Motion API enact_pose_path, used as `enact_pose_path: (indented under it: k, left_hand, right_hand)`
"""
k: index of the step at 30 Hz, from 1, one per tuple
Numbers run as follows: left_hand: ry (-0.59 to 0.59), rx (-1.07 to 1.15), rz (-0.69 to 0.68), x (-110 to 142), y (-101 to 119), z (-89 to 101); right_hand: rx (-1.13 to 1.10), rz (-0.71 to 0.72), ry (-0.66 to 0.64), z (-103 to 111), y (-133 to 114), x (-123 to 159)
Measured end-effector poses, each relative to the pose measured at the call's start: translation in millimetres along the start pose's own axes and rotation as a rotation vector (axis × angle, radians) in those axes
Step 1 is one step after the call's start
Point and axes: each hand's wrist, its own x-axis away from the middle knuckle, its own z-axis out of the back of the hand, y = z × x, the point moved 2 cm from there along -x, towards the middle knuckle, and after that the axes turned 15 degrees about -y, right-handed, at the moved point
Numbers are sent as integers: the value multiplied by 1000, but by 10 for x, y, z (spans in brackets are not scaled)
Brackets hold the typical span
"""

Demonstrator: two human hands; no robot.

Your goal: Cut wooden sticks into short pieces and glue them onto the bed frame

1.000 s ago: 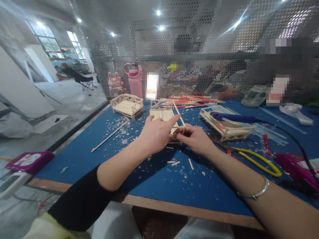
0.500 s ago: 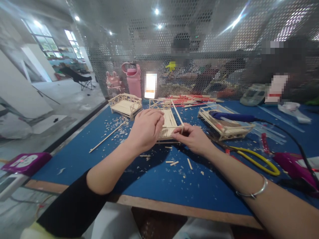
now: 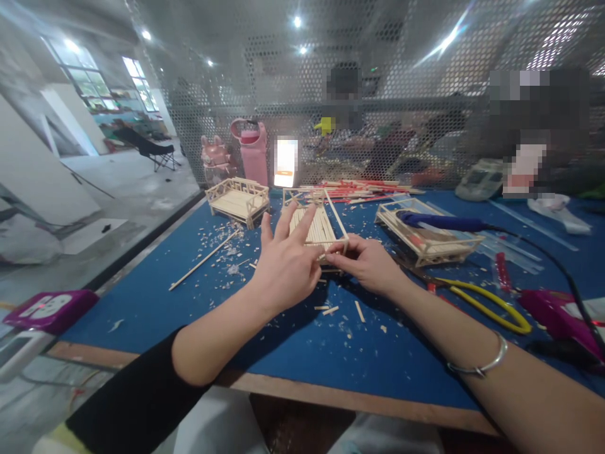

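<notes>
Miniature stick bench (image 3: 324, 228), centre of the head view — its corner at five o'clock pinched by the person's right hand (image 3: 371, 265). The left hand (image 3: 286, 268), bunched moments ago, now fans three fingers over the slats, apparently shifting its hold while the right steadies the work; whether its thumb grips anything cannot be told. Writing on the lit phone (image 3: 286, 162), toward eleven o'clock, is unreadable — no brands show.
</notes>
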Motion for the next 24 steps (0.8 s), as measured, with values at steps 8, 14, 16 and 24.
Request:
enact_pose_path:
  k: [8,14,16,24]
  left_hand:
    - [-6,-23,78,-41,86,-65]
    - [-13,-10,90,-55,70,-79]
    - [-12,-4,91,-54,64,-89]
    - [-31,11,108,-70,68,-97]
  right_hand:
    - [-49,-3,-15,-12,47,-17]
    - [-83,-14,-33,-2,31,-2]
    - [-98,-25,-39,7,32,6]
    - [-119,-27,-44,36,36,20]
